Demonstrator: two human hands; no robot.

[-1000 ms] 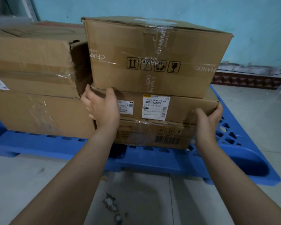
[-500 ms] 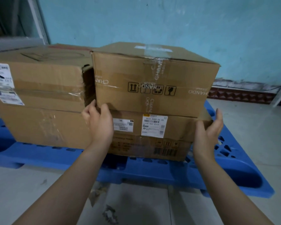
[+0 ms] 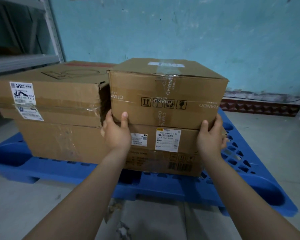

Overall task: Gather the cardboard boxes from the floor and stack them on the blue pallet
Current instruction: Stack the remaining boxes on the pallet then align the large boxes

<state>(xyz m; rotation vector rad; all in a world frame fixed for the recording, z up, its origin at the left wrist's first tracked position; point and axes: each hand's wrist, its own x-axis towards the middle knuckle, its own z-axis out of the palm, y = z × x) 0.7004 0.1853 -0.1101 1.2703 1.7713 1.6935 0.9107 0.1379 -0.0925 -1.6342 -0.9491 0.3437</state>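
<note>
A taped top cardboard box (image 3: 164, 94) with upside-down CHANDO print sits on a flatter labelled box (image 3: 166, 141), which rests on a bottom box (image 3: 163, 163) on the blue pallet (image 3: 163, 189). My left hand (image 3: 117, 132) grips the top box's lower left corner, thumb on its front face. My right hand (image 3: 210, 135) holds its lower right corner. To the left, a wide box (image 3: 48, 96) lies on a larger box (image 3: 59, 141), both on the pallet.
A turquoise wall (image 3: 180, 32) rises behind the pallet, with a patterned skirting strip (image 3: 260, 108) at its foot. A metal shelf frame (image 3: 52, 32) stands at the back left. Grey concrete floor (image 3: 33, 205) with scraps of debris (image 3: 118, 222) lies in front.
Both hands shifted from the flatter labelled box up to the top box's lower corners. The camera has risen and pulled back, so the box tops show more.
</note>
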